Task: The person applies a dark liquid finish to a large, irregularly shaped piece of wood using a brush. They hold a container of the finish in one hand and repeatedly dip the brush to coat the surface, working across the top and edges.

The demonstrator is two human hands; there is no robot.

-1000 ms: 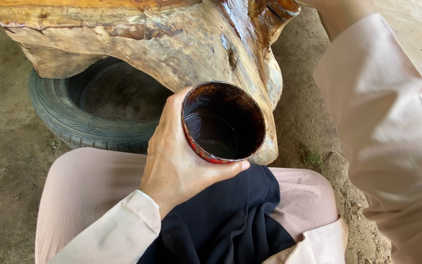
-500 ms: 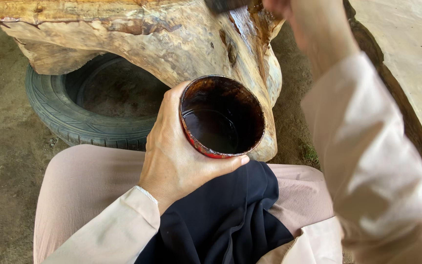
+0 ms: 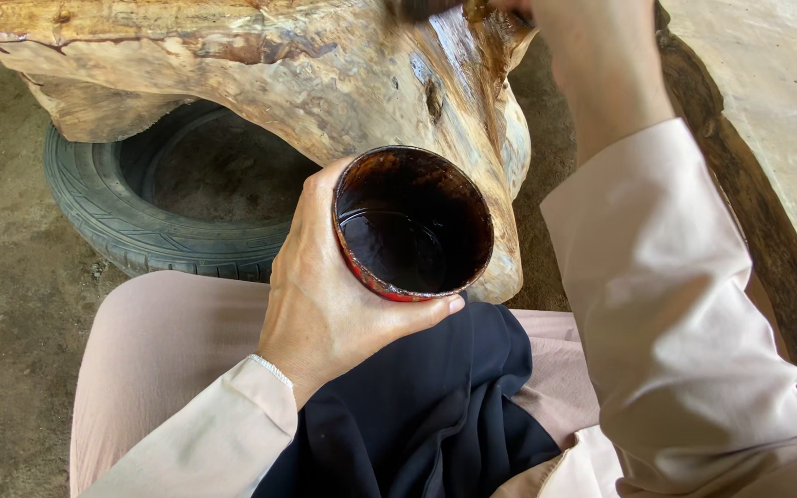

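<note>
The right hand was cut off by the top edge, so I could not tell if it was gripping something, though a dark blurry thing showed beside it on the shiny wet part of the big lumpy wood stump. The left hand was wrapped around a round red bowl, dark and stained inside with a little dark liquid at the bottom, held above the lap and a dark cloth. A ridged black rubber tyre lay on the dusty ground, partly hidden under the stump.
</note>
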